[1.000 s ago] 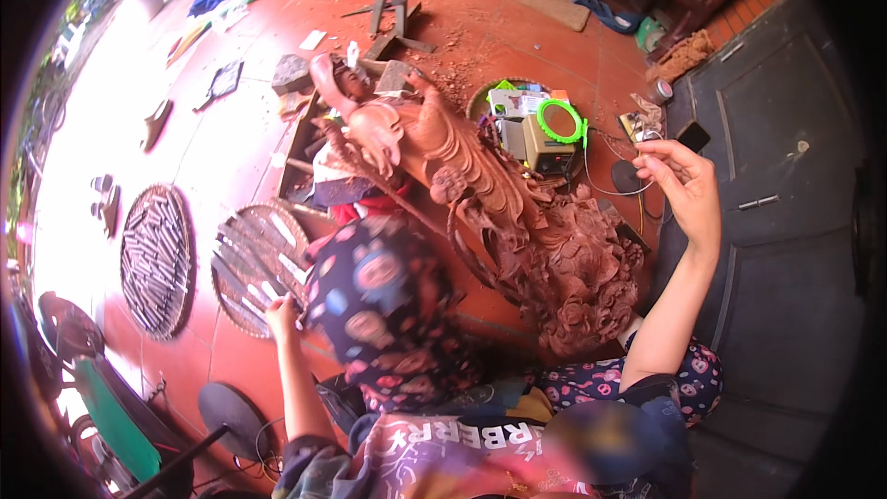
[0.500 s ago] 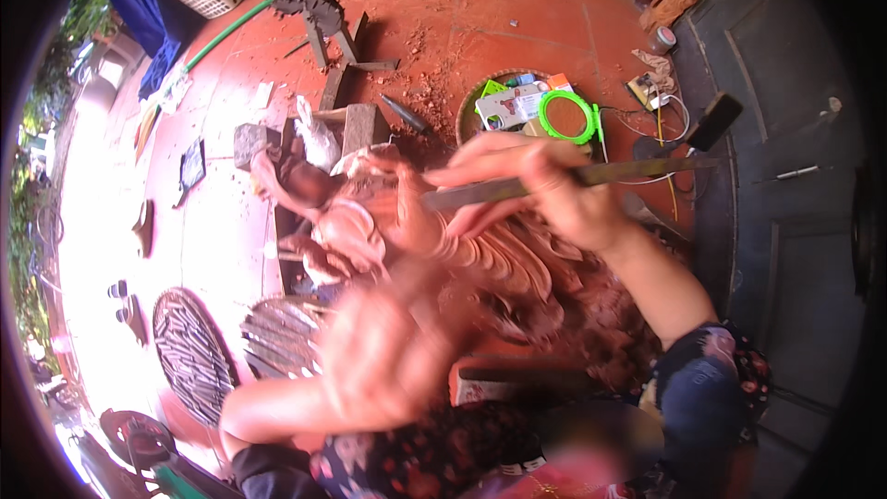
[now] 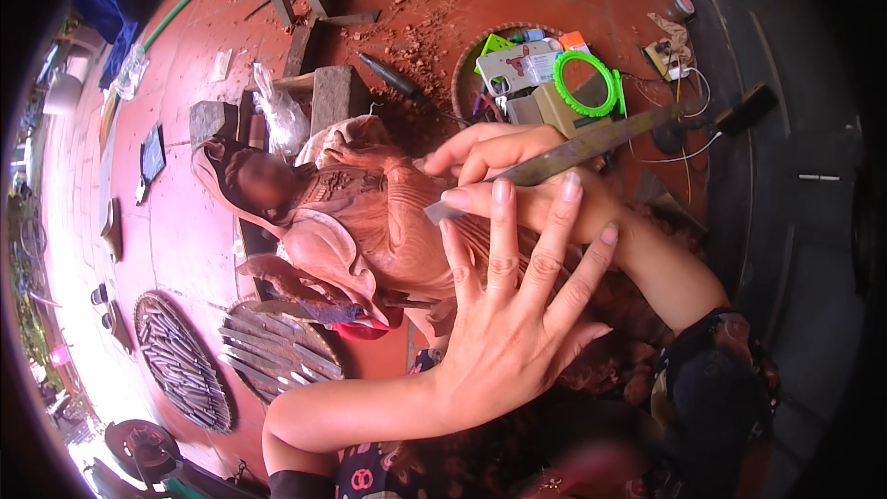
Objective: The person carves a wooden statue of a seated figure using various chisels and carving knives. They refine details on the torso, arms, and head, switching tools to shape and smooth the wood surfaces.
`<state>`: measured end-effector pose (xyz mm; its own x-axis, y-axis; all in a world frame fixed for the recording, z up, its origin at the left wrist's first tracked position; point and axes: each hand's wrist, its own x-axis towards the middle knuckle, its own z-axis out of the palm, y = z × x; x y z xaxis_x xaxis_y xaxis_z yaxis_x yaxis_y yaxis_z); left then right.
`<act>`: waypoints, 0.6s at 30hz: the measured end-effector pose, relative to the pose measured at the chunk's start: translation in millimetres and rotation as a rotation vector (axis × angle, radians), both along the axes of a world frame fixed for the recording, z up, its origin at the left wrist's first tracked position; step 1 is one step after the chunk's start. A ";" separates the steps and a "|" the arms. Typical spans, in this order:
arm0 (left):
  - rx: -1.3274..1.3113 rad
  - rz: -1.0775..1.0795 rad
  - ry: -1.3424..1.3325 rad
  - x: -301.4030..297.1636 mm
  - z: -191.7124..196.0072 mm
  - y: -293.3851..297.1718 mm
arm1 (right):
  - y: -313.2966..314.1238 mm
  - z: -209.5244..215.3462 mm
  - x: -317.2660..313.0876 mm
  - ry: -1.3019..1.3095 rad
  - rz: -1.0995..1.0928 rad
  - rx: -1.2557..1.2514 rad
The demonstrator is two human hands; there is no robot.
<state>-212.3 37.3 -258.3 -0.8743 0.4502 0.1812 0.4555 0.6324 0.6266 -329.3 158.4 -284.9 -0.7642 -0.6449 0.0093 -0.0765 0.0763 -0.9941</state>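
Note:
A reddish-brown carved wooden figure [image 3: 370,238] with a hooded head and draped robe lies face up before me, its head end to the left. My right hand [image 3: 517,162] is closed round a flat steel chisel [image 3: 601,142]; its blade end points down-left, over the carved folds at the figure's middle. My left hand [image 3: 522,314] is spread, back upward, just below the right one. Its fingertips overlap the right hand and lie close to the chisel; whether they press on it I cannot tell. Both hands hide the figure's lower part.
Wooden blocks [image 3: 342,97] stand by the figure's head. Beyond is a round basket [image 3: 459,74] with a green ring [image 3: 589,83] and small items. Two trays of tools [image 3: 185,360] lie at the lower left. Wood chips litter the tiles; a dark door [image 3: 785,249] lies right.
My left hand, blurred and lower left before, has moved up and right to the right hand with its fingers spread. The chisel's blade end points more steeply downward. The whole view has shifted.

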 end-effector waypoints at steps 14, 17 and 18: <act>0.074 -0.006 -0.057 -8.9 2.7 -11.4 | 0.4 -20.9 -4.7 0.235 0.060 0.080; 0.148 -0.003 -0.114 -14.3 2.3 -13.9 | -2.5 -9.3 -11.2 0.058 0.053 0.111; 0.153 0.020 -0.109 -18.2 -3.2 -11.8 | -1.9 -8.8 -15.3 -0.029 0.064 0.125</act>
<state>-230.5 25.5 -261.4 -0.9012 0.4069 0.1495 0.3676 0.5344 0.7611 -344.6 156.5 -293.6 -0.7205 -0.6868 -0.0958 -0.0566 0.1960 -0.9790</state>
